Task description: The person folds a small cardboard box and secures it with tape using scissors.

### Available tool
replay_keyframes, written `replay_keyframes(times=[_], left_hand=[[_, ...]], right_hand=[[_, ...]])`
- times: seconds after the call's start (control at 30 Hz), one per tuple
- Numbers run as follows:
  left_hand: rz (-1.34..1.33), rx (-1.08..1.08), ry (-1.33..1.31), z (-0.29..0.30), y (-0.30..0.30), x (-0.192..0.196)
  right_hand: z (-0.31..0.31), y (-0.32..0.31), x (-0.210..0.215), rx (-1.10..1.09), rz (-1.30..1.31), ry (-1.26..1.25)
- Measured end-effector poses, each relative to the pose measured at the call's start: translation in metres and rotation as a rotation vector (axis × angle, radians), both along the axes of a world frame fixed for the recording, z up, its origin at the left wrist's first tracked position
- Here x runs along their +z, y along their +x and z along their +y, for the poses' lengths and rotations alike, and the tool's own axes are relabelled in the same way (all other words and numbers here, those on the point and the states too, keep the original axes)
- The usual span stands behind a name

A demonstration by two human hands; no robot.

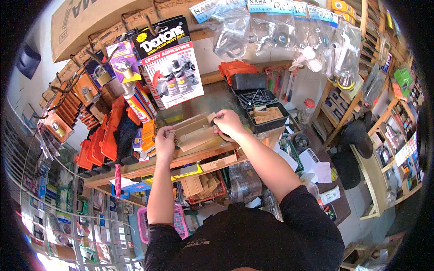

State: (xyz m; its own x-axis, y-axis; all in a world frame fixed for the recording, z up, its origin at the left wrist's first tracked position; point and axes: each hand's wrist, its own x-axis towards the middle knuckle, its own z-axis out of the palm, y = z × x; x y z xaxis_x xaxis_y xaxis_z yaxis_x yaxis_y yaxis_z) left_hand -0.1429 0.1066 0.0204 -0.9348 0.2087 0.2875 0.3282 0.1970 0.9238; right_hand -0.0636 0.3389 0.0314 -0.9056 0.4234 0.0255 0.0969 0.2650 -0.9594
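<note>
A small, shallow brown cardboard box [193, 132], its near side folded low, rests on the wooden counter between my hands. My left hand [164, 141] has thumb and fingers pinched together at the box's left end; whether the box's edge is between them is hard to make out. At the other end, my right hand [229, 122] is closed with its fingers bent over the box's upper right corner. A brownish rounded thing shows partly below that hand, too hidden to name.
Orange and black tool boxes [108, 140] stand left of the counter. To the right are black trays, one with long screws [257, 98], one with small cardboard pieces [266, 114]. An epoxy adhesive pack [174, 77] and bagged plumbing fittings [280, 36] hang ahead. A pink basket [181, 221] stands below.
</note>
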Motion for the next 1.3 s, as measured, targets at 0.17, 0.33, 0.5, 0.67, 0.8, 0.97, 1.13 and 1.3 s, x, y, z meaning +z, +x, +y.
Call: replay_keyframes(times=[0.17, 0.33, 0.5, 0.67, 0.8, 0.97, 1.13, 1.3], left_hand=[[0.015, 0.131, -0.081, 0.009, -0.003, 0.005], [0.238, 0.294, -0.058, 0.016, 0.006, 0.006], [0.334, 0.381, 0.169, 0.007, 0.031, 0.0], [0.714, 0.395, 0.093, -0.026, 0.094, -0.064], [0.446, 0.232, -0.251, -0.064, 0.158, -0.186], [-0.752, 0.014, -0.941, -0.166, 0.25, -0.365], [-1.192, -0.284, -1.17, -0.207, 0.269, -0.374], [-1.161, -0.501, -1.17, -0.191, 0.233, -0.363]], right_hand=[[0.0, 0.021, 0.015, -0.073, 0.174, 0.148], [0.014, 0.065, 0.004, -0.06, 0.229, 0.646], [0.015, 0.094, -0.006, 0.036, 0.026, 0.832], [0.013, 0.096, -0.009, 0.065, 0.065, 0.899], [0.022, 0.086, -0.025, 0.133, 0.095, 1.022], [0.024, 0.098, -0.015, 0.056, 0.245, 0.806], [0.026, 0.144, -0.006, 0.091, 0.285, 0.277], [0.021, 0.193, -0.009, 0.064, 0.307, 0.033]])
